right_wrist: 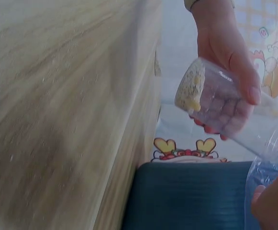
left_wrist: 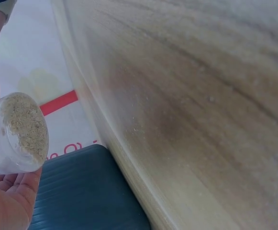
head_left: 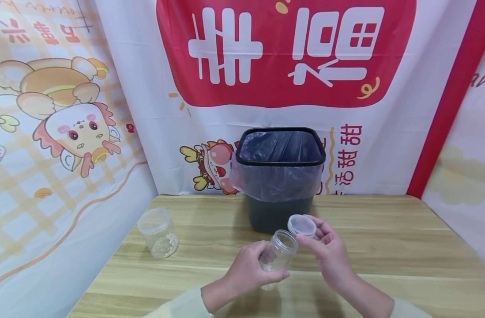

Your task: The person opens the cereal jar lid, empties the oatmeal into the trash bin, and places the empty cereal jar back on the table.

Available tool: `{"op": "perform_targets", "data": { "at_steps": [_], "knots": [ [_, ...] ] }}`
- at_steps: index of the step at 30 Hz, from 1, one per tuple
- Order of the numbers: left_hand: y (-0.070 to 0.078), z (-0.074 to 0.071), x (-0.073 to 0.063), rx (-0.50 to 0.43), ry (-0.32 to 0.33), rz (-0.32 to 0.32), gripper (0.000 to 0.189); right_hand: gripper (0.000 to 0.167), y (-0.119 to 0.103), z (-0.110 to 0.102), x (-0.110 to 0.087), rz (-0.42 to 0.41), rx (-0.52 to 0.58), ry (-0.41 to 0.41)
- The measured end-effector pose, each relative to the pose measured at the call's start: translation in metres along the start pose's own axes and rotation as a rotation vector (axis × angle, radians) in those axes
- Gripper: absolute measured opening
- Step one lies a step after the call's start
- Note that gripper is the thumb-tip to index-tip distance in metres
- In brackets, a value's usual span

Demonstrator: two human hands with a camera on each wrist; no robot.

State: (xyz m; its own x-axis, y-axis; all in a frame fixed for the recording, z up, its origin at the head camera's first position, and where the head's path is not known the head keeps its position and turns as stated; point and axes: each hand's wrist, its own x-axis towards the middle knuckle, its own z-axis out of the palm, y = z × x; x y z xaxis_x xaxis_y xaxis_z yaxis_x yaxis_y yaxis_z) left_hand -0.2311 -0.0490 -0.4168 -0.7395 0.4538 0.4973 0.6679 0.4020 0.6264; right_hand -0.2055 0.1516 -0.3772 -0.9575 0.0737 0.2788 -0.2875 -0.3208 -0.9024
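Observation:
In the head view my left hand (head_left: 248, 267) grips a clear plastic jar (head_left: 281, 258), tilted with its uncapped mouth up and to the right. Both wrist views show a layer of pale, flaky bits (left_wrist: 27, 127) at the bottom of this jar. Thumb and fingers of my right hand (head_left: 334, 254) pinch a round, see-through lid (head_left: 302, 225) beside the jar's mouth. In the right wrist view, the left hand (right_wrist: 227, 52) wraps round the jar's side, its fingers showing through the clear wall.
A dark bin (head_left: 280, 212) with a purplish plastic liner (head_left: 280, 181) stands behind my hands. At the left of the wooden table (head_left: 393, 251) sits another clear jar (head_left: 156, 234), lidded, with some white bits inside. Printed cloth (head_left: 147, 110) hangs behind and at both sides.

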Motion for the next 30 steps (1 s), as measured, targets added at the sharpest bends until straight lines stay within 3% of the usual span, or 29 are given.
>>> {"op": "perform_targets", "data": {
  "at_steps": [8, 14, 19, 26, 30],
  "knots": [
    [-0.001, -0.001, 0.000, -0.002, -0.008, -0.006, 0.041, 0.045, -0.002, -0.016, 0.010, 0.005, -0.092, 0.062],
    [-0.001, -0.002, 0.000, -0.011, -0.008, -0.025, 0.044, 0.052, -0.007, -0.029, 0.019, 0.003, -0.270, 0.074],
    [-0.001, -0.002, 0.000, -0.011, -0.003, -0.033, 0.046, 0.052, -0.015, -0.041, 0.026, 0.017, -0.458, 0.039],
    [-0.003, -0.002, 0.001, -0.013, 0.002, -0.033, 0.043, 0.054, -0.025, -0.055, 0.036, 0.020, -0.600, -0.027],
    [-0.003, -0.001, 0.001, -0.021, -0.001, -0.035, 0.042, 0.056, -0.027, -0.065, 0.042, 0.008, -0.794, -0.100]
  ]
}}
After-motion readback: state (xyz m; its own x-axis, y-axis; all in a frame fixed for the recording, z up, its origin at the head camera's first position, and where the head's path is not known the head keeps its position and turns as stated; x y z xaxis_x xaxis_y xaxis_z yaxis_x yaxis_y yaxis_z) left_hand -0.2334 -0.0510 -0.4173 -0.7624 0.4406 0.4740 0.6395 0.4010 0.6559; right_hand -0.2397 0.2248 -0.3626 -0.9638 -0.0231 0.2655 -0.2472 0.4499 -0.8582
